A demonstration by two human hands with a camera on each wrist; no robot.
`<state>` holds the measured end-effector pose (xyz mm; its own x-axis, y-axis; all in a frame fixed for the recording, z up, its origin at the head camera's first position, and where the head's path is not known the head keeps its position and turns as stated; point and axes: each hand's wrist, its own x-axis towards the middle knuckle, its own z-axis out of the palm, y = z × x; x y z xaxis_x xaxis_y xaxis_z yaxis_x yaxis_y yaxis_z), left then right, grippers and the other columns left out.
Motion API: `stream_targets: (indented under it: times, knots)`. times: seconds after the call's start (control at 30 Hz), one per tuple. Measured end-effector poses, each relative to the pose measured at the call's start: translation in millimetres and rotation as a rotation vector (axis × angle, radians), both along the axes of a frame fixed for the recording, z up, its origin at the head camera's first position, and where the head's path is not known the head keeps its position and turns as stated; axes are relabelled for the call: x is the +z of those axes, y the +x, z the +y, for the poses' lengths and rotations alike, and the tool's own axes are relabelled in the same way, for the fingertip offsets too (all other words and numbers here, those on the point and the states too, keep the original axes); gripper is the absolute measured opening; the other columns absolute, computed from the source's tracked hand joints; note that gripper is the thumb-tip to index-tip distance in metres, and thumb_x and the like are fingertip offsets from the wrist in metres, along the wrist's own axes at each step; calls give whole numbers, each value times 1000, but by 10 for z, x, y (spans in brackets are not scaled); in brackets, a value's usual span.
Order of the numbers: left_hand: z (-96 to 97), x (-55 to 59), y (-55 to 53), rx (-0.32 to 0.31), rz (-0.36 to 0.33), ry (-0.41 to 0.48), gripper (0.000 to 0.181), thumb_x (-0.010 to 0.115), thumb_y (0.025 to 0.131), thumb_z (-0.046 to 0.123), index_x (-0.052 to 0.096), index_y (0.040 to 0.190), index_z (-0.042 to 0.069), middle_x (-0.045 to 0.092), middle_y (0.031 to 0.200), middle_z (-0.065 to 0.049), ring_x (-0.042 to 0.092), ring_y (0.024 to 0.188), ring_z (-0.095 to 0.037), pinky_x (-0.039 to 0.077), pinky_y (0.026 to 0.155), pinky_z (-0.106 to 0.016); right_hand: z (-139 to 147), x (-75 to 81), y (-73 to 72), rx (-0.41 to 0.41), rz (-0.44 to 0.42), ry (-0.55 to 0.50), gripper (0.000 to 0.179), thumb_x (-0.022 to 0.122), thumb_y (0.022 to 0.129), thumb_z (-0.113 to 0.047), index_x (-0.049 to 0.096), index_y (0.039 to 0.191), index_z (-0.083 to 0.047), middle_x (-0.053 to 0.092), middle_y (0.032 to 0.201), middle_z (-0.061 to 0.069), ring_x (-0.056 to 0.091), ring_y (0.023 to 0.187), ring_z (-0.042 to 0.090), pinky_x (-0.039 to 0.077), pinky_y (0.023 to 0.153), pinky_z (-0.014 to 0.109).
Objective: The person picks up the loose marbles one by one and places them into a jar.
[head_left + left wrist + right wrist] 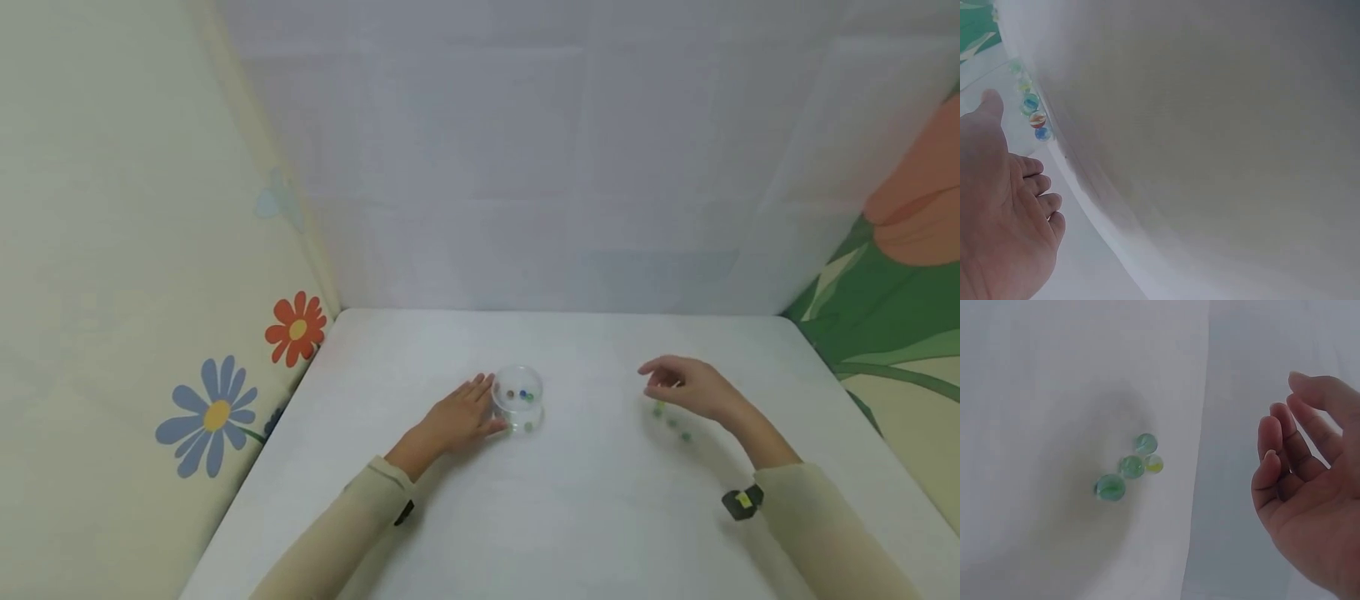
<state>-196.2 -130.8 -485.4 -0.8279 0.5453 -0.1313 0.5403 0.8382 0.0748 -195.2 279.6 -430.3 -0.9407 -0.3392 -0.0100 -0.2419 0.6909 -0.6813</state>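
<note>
A clear round container stands near the middle of the table, with several coloured glass marbles in it. My left hand lies against its left side, fingers and thumb spread along the wall. In the left wrist view, marbles line up beyond the thumb of that hand. Over to the right, my right hand hovers above the table with relaxed, slightly bent fingers and nothing between them. Just below it lie several loose marbles, green and one yellowish, apart from the hand.
The white table reaches back to a white cloth wall. Flower-patterned panels rise at the left and right sides. A dark wrist device hangs under the right sleeve.
</note>
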Motion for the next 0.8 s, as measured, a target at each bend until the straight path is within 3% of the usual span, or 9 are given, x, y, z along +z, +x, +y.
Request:
stream_targets:
  times: [0.43, 0.8]
  knots:
    - [-15, -46, -7, -1, 17, 5, 85, 37, 104, 62, 26, 158, -2, 24, 166, -16, 19, 155, -29, 17, 128, -39, 386, -259, 220, -104, -116, -31, 44, 70, 97, -24, 61, 134, -2, 67, 104, 6, 58, 95, 19, 52, 76, 28]
    - [-28, -49, -6, -2, 20, 4, 86, 37, 103, 63, 26, 158, -2, 24, 166, -16, 20, 155, -29, 17, 128, -40, 571, -377, 278, -111, -180, -16, 47, 71, 96, -25, 59, 136, -2, 66, 105, 7, 57, 94, 20, 51, 72, 27]
